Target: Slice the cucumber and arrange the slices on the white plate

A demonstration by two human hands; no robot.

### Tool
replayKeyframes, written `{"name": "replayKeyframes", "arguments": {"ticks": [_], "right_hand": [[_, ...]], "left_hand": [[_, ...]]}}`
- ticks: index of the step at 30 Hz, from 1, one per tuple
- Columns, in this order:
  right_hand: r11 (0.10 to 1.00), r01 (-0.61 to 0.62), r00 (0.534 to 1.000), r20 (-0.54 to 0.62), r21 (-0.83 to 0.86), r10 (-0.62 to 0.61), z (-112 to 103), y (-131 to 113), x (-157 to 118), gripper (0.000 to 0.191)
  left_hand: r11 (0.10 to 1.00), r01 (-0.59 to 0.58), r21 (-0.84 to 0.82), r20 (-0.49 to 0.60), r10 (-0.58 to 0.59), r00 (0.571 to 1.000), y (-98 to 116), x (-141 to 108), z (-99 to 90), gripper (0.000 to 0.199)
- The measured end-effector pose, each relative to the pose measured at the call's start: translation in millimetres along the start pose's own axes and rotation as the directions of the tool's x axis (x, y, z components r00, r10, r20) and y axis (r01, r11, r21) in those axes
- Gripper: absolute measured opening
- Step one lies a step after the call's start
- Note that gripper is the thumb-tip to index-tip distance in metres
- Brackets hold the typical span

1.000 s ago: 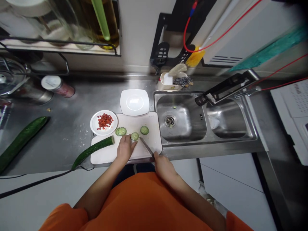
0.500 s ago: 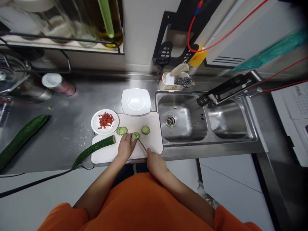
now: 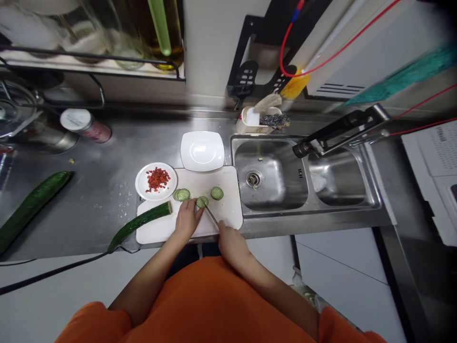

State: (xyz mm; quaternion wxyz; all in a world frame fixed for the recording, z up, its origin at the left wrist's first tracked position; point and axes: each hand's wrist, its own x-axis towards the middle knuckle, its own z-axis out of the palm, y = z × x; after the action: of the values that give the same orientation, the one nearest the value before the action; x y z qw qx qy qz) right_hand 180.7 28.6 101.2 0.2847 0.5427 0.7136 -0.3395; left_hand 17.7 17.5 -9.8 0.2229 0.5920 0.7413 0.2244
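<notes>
My right hand (image 3: 233, 244) is closed round the handle of a knife (image 3: 213, 216). Its thin blade lies on a cucumber slice (image 3: 202, 202) on the white cutting board (image 3: 228, 214). Fingers of my left hand (image 3: 186, 221) hold that slice at its left edge. Behind my left hand are overlapping cucumber slices (image 3: 183, 194); another slice (image 3: 216, 193) rests to the right of the blade. A cut length of cucumber (image 3: 143, 222) lies across the board's left end, with its pale cut face toward my left hand.
A white plate of chopped red pieces (image 3: 141, 187) overlaps the board's back left corner. Behind the board stands a bare white square plate (image 3: 194, 153). A double sink (image 3: 274, 183) is on the right, a whole cucumber (image 3: 34, 205) far left. A black cable (image 3: 71, 267) runs along the front edge.
</notes>
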Motion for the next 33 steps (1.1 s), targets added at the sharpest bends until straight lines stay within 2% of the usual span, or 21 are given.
{"name": "replayKeyframes", "arguments": {"ticks": [13, 18, 23, 29, 33], "right_hand": [[0.998, 0.022, 0.999, 0.029, 0.051, -0.024, 4.2, -1.2, 5.7, 0.039], [0.998, 0.050, 0.999, -0.012, 0.047, -0.049, 13.1, 5.2, 6.5, 0.041], [0.998, 0.020, 0.999, 0.028, 0.066, -0.022, 16.4, 17.9, -8.1, 0.041], [0.999, -0.039, 0.993, 0.109, 0.013, 0.037, 7.8, 31.5, -29.2, 0.039], [0.999, -0.040, 0.994, 0.099, 0.003, 0.040, 5.3, 34.9, -31.6, 0.040]], "left_hand": [[1.000, -0.003, -0.012, 0.004, 0.003, 1.000, 3.2, 0.6, -0.2, 0.029], [1.000, -0.013, -0.012, -0.003, 0.013, 1.000, 2.8, 0.3, 0.4, 0.029], [1.000, -0.010, -0.006, -0.011, 0.010, 1.000, 2.2, 0.5, -0.3, 0.030], [0.999, -0.033, 0.023, 0.037, 0.032, 0.999, 6.1, 10.7, -1.7, 0.039], [0.997, -0.031, 0.073, 0.071, 0.026, 0.997, 11.2, 20.9, -1.5, 0.032]]}}
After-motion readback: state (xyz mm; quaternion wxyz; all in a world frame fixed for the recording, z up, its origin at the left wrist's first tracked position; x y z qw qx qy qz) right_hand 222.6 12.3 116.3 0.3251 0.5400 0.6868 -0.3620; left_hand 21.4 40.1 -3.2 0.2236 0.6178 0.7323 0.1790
